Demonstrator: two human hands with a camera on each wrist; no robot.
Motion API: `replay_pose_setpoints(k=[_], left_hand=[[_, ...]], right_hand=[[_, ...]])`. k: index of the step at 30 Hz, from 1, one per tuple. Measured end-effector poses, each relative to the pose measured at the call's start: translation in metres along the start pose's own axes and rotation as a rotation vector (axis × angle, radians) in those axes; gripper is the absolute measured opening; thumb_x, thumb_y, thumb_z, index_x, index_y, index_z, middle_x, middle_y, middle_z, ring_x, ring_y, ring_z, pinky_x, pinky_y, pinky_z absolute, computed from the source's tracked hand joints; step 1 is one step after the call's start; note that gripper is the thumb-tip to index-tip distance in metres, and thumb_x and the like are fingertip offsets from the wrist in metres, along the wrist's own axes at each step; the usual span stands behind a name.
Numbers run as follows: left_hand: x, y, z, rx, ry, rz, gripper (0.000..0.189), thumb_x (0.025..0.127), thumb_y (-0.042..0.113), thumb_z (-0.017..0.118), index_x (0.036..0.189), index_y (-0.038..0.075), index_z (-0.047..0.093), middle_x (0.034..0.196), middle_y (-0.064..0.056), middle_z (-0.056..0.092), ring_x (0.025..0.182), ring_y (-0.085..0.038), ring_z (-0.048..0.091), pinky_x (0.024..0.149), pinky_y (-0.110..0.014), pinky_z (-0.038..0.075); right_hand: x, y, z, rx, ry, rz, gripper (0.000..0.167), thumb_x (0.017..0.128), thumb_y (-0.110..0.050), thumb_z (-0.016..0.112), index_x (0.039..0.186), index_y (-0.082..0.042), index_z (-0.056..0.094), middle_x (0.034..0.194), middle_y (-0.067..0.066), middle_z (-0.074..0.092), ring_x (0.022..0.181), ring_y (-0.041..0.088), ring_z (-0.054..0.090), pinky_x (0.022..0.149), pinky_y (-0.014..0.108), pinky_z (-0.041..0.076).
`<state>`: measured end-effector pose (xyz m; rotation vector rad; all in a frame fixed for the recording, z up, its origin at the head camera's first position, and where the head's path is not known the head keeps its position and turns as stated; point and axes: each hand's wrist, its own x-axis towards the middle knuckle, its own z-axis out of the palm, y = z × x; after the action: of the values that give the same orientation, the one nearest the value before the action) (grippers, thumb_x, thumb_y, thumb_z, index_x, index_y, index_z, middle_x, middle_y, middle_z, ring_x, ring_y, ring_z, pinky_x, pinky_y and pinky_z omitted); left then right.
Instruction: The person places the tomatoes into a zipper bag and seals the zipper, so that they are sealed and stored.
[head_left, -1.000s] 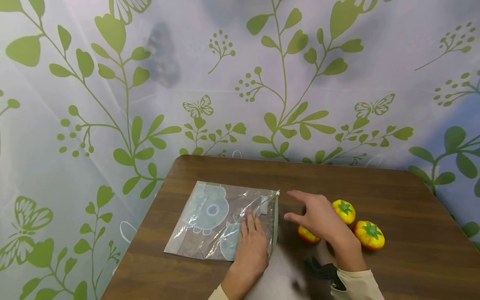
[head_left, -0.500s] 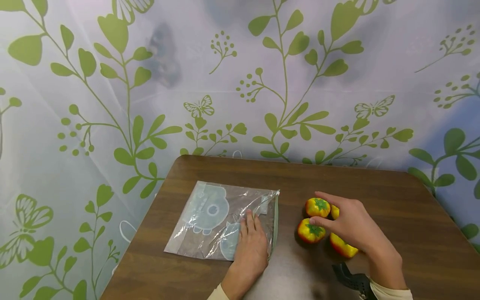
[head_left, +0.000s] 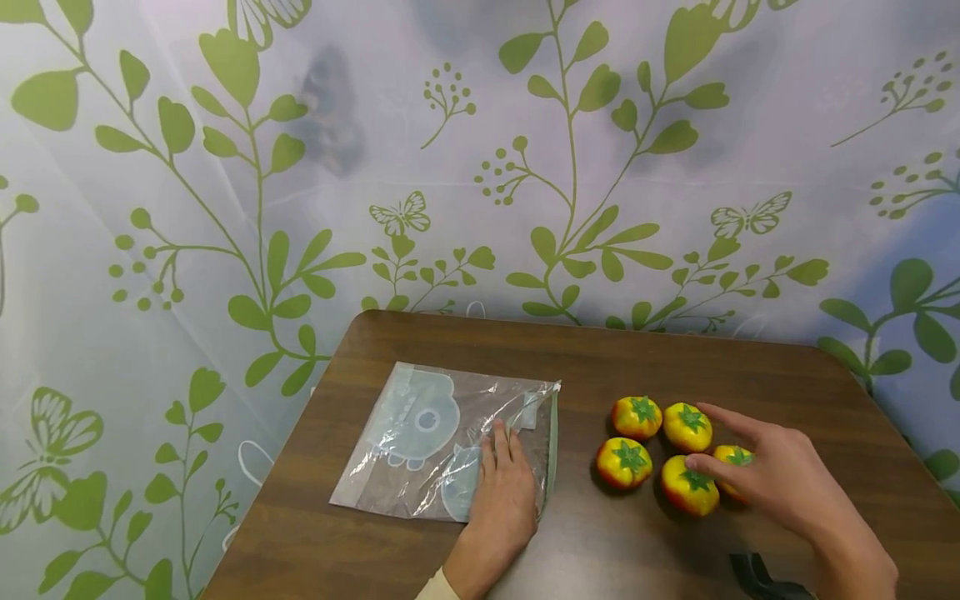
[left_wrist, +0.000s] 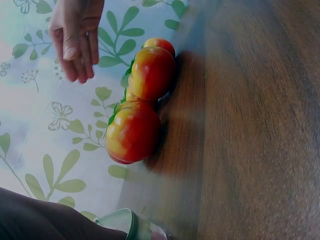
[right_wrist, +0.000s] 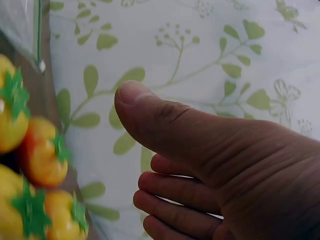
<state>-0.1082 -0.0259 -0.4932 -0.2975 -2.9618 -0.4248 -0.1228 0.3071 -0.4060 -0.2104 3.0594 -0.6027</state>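
Note:
My left hand point(head_left: 504, 498) rests with straight fingers on a clear plastic zip bag point(head_left: 416, 417) printed with pale blue cartoon shapes, lying flat on the table. To the right of the bag sit several yellow-and-red fruits point(head_left: 625, 463) with green star-shaped tops, resembling tomatoes or persimmons. My right hand point(head_left: 783, 479) hovers over the rightmost fruit point(head_left: 733, 457), partly covering it, thumb and fingers spread and nothing gripped. The right wrist view shows this hand point(right_wrist: 200, 160) relaxed and apart from the fruits point(right_wrist: 45, 150). In the left wrist view the fruits point(left_wrist: 134, 131) stand in a row.
The brown wooden table point(head_left: 585, 342) has rounded far corners. Behind it hangs a pale cloth point(head_left: 450, 208) with green leaf and butterfly prints. A black strap point(head_left: 761, 579) shows beside my right wrist. The bag's green zip edge point(head_left: 553, 442) faces the fruits.
My right hand has moved rightward, from beside the bag's zip edge across the fruits to the rightmost one, uncovering the others. My left hand has stayed on the bag.

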Motion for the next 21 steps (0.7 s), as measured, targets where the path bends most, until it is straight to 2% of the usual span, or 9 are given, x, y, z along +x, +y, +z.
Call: replay_pose_setpoints(k=[2, 10, 17, 21], left_hand=[[0.0, 0.0, 0.0, 0.002, 0.0, 0.003, 0.101, 0.073, 0.016, 0.098, 0.152, -0.017, 0.045, 0.164, -0.038, 0.042, 0.143, -0.056, 0.054, 0.114, -0.051, 0.054], [0.001, -0.001, 0.002, -0.016, -0.011, 0.003, 0.099, 0.075, 0.014, 0.096, 0.153, -0.017, 0.045, 0.165, -0.038, 0.041, 0.144, -0.057, 0.053, 0.115, -0.052, 0.053], [0.0, -0.002, 0.004, -0.006, 0.01, 0.008, 0.101, 0.073, 0.014, 0.097, 0.152, -0.018, 0.044, 0.164, -0.038, 0.042, 0.143, -0.057, 0.054, 0.113, -0.052, 0.055], [0.001, -0.002, 0.005, -0.01, 0.007, 0.006, 0.101, 0.073, 0.014, 0.097, 0.153, -0.018, 0.044, 0.164, -0.038, 0.041, 0.143, -0.057, 0.053, 0.113, -0.052, 0.055]], right_hand=[[-0.003, 0.01, -0.001, -0.014, -0.013, 0.021, 0.089, 0.092, -0.061, 0.082, 0.158, -0.006, 0.057, 0.138, 0.039, 0.067, 0.116, 0.061, 0.067, 0.085, 0.072, 0.055], [-0.018, 0.042, 0.001, -0.078, -0.036, 0.135, 0.096, 0.092, -0.068, 0.078, 0.157, -0.001, 0.054, 0.139, 0.044, 0.062, 0.115, 0.068, 0.063, 0.081, 0.072, 0.054], [-0.032, 0.066, 0.005, -0.115, -0.019, 0.195, 0.097, 0.092, -0.067, 0.079, 0.15, 0.007, 0.057, 0.125, 0.047, 0.066, 0.098, 0.063, 0.069, 0.074, 0.067, 0.055], [-0.04, 0.078, 0.01, -0.118, -0.023, 0.218, 0.097, 0.093, -0.066, 0.079, 0.147, 0.011, 0.056, 0.12, 0.047, 0.068, 0.087, 0.055, 0.072, 0.072, 0.064, 0.057]])
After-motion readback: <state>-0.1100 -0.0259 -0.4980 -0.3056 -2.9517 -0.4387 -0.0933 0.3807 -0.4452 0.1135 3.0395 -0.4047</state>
